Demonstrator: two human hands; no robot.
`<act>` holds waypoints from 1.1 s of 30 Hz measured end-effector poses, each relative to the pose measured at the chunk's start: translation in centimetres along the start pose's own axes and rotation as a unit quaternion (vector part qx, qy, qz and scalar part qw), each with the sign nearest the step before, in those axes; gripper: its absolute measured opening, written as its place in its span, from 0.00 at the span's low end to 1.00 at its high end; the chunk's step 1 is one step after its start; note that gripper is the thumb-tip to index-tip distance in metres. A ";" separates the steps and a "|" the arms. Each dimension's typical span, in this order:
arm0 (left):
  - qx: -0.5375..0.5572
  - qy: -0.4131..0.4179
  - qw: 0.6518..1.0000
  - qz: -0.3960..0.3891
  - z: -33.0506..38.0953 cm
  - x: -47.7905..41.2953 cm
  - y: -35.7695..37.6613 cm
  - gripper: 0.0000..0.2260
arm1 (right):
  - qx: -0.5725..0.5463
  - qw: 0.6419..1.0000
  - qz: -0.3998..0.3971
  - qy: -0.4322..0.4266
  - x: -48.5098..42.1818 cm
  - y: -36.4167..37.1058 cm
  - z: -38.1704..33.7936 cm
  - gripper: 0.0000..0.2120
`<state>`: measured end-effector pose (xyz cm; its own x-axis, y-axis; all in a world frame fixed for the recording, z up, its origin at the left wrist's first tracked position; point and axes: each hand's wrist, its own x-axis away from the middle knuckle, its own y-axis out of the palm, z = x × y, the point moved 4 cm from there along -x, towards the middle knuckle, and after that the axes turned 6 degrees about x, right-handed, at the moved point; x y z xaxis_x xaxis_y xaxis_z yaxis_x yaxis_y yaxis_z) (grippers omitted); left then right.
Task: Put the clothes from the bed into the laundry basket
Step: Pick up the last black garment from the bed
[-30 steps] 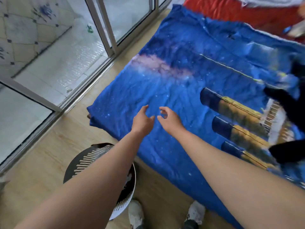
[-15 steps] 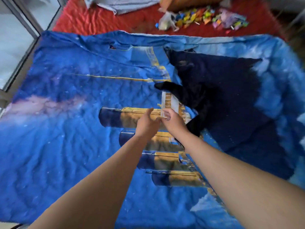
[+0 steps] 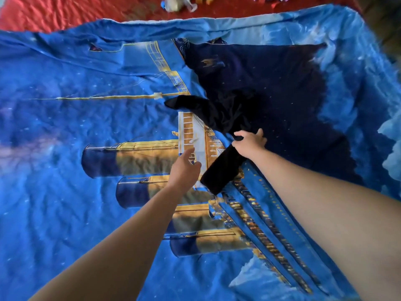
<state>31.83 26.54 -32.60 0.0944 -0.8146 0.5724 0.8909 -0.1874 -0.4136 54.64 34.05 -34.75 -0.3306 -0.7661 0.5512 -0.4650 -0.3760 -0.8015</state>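
A wide blue bedspread (image 3: 65, 131) printed with a ship covers the bed, and a black garment (image 3: 219, 118) lies crumpled near its middle. The right hand (image 3: 249, 144) has its fingers closed on the cloth, apparently to lift it for the basket, which is out of view. The left hand (image 3: 184, 168) hovers just beside, fingers apart, likely ready to gather the loose end.

I see one black garment (image 3: 219, 118) lying crumpled on the bed's blue ship-print cover (image 3: 65, 127), partly over the dark hull of the print, so its far edge is hard to tell. One sleeve-like end points left; another long flat piece runs down toward me. My right hand (image 3: 249, 144) grips its middle
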 end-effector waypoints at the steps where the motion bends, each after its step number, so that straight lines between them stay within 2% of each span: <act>1: 0.000 -0.003 1.000 0.004 -0.3 -0.2 -0.1 0.24 | 0.008 1.000 -0.012 0.001 -0.8 -0.1 0.0 0.22; 3: -0.006 -0.002 1.000 0.008 -0.7 -0.6 -0.4 0.24 | 0.009 1.000 -0.020 -0.010 -1.8 -0.5 -0.1 0.27; 5: -0.009 0.005 1.000 0.009 -0.9 -0.9 -0.7 0.24 | -0.036 0.998 0.019 -0.042 -2.0 -1.4 -0.6 0.27; 8: 0.011 0.010 1.000 0.017 -0.8 -1.0 -0.9 0.24 | -0.155 0.969 0.147 -0.124 -0.1 -4.7 -2.5 0.18; 10: 0.040 0.022 0.999 0.022 0.1 -1.1 -1.1 0.24 | -0.261 0.933 0.177 -0.174 2.4 -7.4 -4.6 0.14; 13: 0.092 0.069 0.993 0.028 2.8 -1.2 -1.8 0.33 | -0.399 0.875 0.151 -0.231 6.4 -11.0 -8.1 0.11; 15: 0.114 0.102 0.988 0.037 5.1 -1.0 -2.4 0.45 | -0.476 0.841 0.100 -0.238 8.9 -12.8 -10.1 0.14; 17: 0.120 0.135 0.982 0.057 7.5 -0.5 -2.8 0.51 | -0.538 0.803 0.038 -0.251 11.3 -13.8 -11.7 0.20; 18: 0.136 0.152 0.977 0.064 8.7 -0.3 -3.2 0.49 | -0.556 0.787 0.014 -0.266 12.3 -14.1 -12.4 0.23; 20: 0.181 0.180 0.964 0.070 10.6 -0.4 -4.3 0.35 | -0.557 0.778 0.000 -0.290 13.7 -14.2 -13.2 0.25; 22: 0.234 0.165 0.955 0.077 11.6 -0.5 -5.8 0.20 | -0.545 0.790 0.019 -0.281 14.1 -13.8 -13.1 0.21; 25: 0.289 0.137 0.945 0.065 12.3 -0.3 -7.5 0.06 | -0.526 0.815 0.071 -0.233 13.1 -12.8 -11.7 0.08; 27: 0.314 0.144 0.937 0.047 13.2 0.6 -7.8 0.06 | -0.488 0.844 0.091 -0.202 12.2 -11.9 -10.8 0.13; 28: 0.350 0.133 0.927 0.020 13.5 1.2 -7.7 0.08 | -0.472 0.859 0.076 -0.183 11.8 -11.3 -10.5 0.17; 30: 0.441 0.087 0.892 -0.045 13.8 2.1 -7.4 0.11 | -0.473 0.870 -0.029 -0.136 11.7 -9.4 -10.4 0.24; 32: 0.449 0.077 0.889 -0.057 13.2 2.8 -7.9 0.14 | -0.528 0.824 -0.178 -0.104 12.9 -7.0 -11.3 0.29; 33: 0.407 0.097 0.907 -0.037 12.6 2.9 -8.6 0.14 | -0.566 0.787 -0.221 -0.103 13.6 -6.0 -12.1 0.31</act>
<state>30.04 32.76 -18.45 0.0118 -0.9124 0.4091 0.9319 0.1584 0.3263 43.03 32.19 -19.65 0.1551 -0.8027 0.5759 -0.9700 -0.0132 0.2428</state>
